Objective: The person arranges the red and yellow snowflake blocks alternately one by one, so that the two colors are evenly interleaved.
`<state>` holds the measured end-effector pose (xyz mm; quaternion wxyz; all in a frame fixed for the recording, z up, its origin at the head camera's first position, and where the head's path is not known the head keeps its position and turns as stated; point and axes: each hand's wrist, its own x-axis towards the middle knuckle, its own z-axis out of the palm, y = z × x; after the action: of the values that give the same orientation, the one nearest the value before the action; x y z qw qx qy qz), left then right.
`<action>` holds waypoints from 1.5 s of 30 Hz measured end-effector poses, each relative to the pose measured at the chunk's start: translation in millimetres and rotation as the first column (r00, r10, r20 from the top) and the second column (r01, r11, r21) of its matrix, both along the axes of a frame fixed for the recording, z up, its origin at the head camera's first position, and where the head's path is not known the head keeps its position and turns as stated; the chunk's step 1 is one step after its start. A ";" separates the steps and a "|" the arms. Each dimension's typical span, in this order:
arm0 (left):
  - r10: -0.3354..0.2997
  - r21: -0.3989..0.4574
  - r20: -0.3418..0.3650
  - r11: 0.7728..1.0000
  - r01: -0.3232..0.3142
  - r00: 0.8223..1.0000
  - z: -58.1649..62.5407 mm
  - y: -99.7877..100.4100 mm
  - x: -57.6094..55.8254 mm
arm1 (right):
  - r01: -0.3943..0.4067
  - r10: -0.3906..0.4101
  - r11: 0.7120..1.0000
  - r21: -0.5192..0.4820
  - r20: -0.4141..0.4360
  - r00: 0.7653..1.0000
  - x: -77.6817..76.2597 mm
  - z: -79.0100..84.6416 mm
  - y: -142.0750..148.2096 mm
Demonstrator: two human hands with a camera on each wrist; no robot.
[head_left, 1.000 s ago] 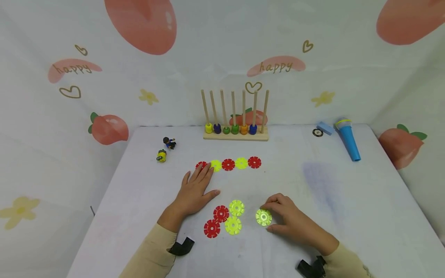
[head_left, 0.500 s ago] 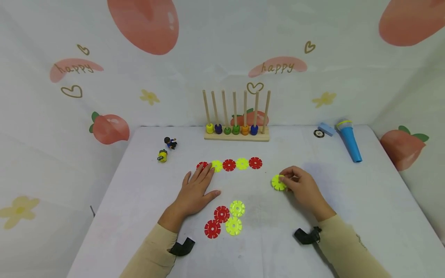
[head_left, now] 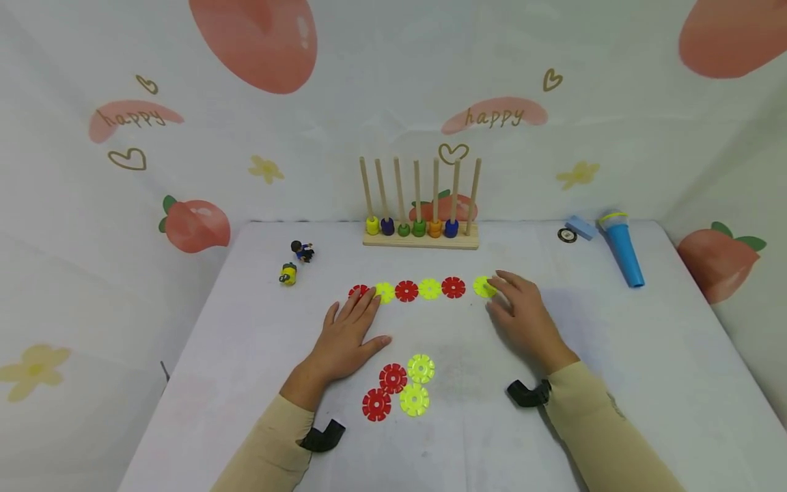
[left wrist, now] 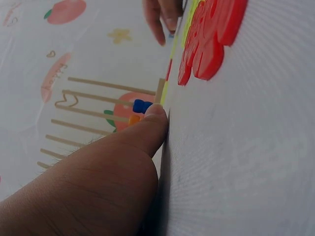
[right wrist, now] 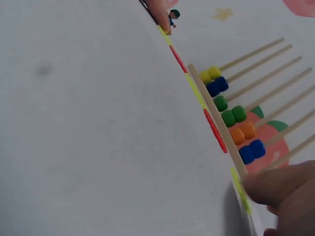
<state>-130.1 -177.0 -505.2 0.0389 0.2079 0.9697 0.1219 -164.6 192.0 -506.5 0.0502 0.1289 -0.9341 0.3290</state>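
A row of notched plastic building discs runs across the table, red and yellow by turns, with a middle red disc point(head_left: 406, 291) and a right-hand red disc point(head_left: 453, 288). My left hand point(head_left: 346, 343) lies flat, its fingertips over the leftmost red disc point(head_left: 356, 292), partly hiding it. A yellow disc point(head_left: 483, 286) lies just right of the row, a small gap apart. My right hand point(head_left: 527, 318) is over its right edge, a fingertip on it, the thumb apart. Nearer to me lie two red discs point(head_left: 376, 405) and two yellow discs point(head_left: 415, 400).
A wooden peg rack point(head_left: 421, 240) with coloured beads stands at the back. Two small toy figures point(head_left: 287, 274) are at the left. A blue toy microphone point(head_left: 624, 254), a light blue block point(head_left: 581, 227) and a black-and-white ring point(head_left: 567, 235) lie at the back right.
My right hand has carried the yellow disc from near the loose discs up to the row's right end, and its fingers have loosened from it. The left hand has stayed in place.
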 end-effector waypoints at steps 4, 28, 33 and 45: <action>0.005 -0.002 -0.003 1.000 -0.005 1.000 1.4 0.5 0.5 | -0.101 0.107 0.973 0.209 -0.022 0.994 6.8 0.3 -3.5; 0.003 0.006 -0.012 1.000 -0.003 1.000 1.1 0.8 1.5 | -0.111 0.112 0.994 0.014 -0.065 0.992 16.6 4.8 -21.8; 0.001 0.015 -0.022 1.000 -0.001 1.000 1.7 0.7 0.9 | -0.215 0.240 0.892 -0.398 0.014 0.971 36.8 24.5 -44.2; 0.001 0.005 -0.018 1.000 -0.001 1.000 3.9 0.8 0.8 | -0.458 0.485 0.870 -0.182 0.143 0.863 80.1 11.1 -126.8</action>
<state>-129.4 -176.2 -501.3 0.0295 0.2088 0.9698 0.1226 -84.4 65.2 -495.4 -0.1096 0.3188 -0.8488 0.4073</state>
